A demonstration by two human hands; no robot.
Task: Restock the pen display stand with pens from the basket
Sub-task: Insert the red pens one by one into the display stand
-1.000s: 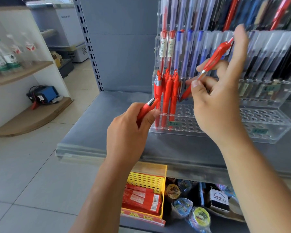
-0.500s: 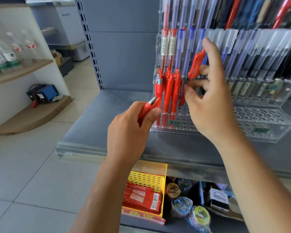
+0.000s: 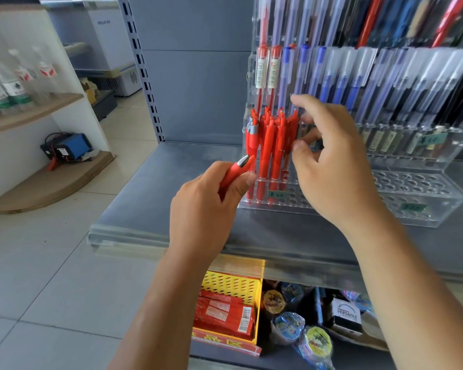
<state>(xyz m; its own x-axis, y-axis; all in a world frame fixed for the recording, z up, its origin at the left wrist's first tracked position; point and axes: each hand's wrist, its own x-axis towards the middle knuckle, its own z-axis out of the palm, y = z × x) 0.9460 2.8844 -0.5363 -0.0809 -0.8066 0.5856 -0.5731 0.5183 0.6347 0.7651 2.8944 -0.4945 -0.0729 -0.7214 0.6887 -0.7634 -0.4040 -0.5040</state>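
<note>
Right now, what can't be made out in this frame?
In the head view:
- Whether the right hand pinches the rightmost red plastic pen in the clear acrylic display stand; its fingers hide the contact.
- Most of the red silver-tipped pen, hidden inside the left hand.
- Green price label on the stand, too blurred to read.
- Top-row pens, cut off by the upper edge.

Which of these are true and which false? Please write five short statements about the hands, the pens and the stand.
The left hand holds a red pen. True.
That pen points down at the floor. False: its tip points up toward the stand.
The right hand is at the standing red pens. True.
The stand's front holes are all filled. False: most are empty.
The yellow basket sits on top of the shelf. False: it is under the shelf.
</note>
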